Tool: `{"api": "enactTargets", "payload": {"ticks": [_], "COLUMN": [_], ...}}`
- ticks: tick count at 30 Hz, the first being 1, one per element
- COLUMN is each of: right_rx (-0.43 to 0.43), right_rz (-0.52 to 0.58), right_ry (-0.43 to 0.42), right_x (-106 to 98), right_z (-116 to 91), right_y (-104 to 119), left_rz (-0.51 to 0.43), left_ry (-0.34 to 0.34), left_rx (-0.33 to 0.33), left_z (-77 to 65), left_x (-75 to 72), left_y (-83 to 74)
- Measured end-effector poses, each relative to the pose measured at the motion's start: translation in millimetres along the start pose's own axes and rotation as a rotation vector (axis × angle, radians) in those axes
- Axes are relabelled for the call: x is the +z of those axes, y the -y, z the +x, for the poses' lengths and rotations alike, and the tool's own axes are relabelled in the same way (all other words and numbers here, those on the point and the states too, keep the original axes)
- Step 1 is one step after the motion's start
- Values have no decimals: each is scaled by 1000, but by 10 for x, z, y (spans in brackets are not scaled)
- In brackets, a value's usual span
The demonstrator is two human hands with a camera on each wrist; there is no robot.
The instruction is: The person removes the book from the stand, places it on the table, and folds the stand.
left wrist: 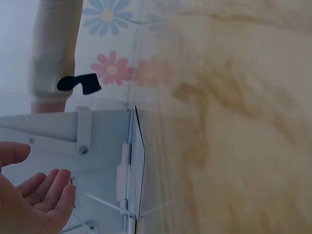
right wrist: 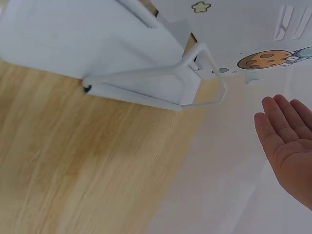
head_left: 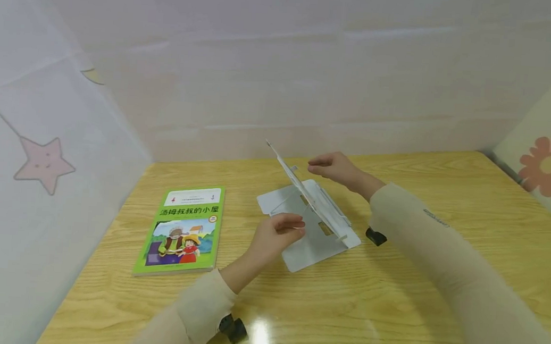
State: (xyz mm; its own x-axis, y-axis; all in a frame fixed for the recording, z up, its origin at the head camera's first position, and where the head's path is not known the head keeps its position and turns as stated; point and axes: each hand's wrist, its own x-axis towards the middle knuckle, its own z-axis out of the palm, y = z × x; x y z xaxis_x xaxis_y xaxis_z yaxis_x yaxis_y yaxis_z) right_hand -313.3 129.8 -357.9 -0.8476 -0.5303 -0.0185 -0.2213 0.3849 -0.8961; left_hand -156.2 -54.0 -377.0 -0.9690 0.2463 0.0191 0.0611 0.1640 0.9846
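Left of the left hand [head_left: 276, 235], a green book [head_left: 214, 226] titled "汤姆叔叔的小屋" lies face up on the worktop [head_left: 113, 299]. The left hand is loosely bent, thumb apart from the fingers. Between the hands, a white folding stand [head_left: 310, 239] holds its panel tilted; the right wrist view alone reveals its orange planet print [right wrist: 265, 60] and yellow star [right wrist: 201, 7]. The right hand [head_left: 338, 168] has straight fingers, close together.

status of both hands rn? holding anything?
Left hand: open, fingers relaxed, holding nothing, near the white stand.
Right hand: open, holding nothing, on the other side of the stand's raised panel.
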Motion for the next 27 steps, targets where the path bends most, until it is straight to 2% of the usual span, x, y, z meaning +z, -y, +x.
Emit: {"api": "enactTargets", "payload": {"ticks": [7, 13, 16, 22, 27], "right_rx": [-20, -50, -63, -75, -151], "right_rz": [35, 65, 82, 104, 74], "right_ry": [-95, -120, -121, -108, -81], "right_x": [-40, -74, -69, 23, 150], "right_z": [-190, -311, -358, -497, -649], "right_y": [100, 209, 223, 207, 171], "left_rz": [129, 302, 367, 492, 523], "left_ry": [-85, -116, -100, -19, 19], "left_rx": [-82, -60, -58, -69, -70], "left_z": [20, 67, 94, 178, 250], "left_x": [-287, -468, -509, -514, -473], "left_y": [82, 140, 169, 244, 313]}}
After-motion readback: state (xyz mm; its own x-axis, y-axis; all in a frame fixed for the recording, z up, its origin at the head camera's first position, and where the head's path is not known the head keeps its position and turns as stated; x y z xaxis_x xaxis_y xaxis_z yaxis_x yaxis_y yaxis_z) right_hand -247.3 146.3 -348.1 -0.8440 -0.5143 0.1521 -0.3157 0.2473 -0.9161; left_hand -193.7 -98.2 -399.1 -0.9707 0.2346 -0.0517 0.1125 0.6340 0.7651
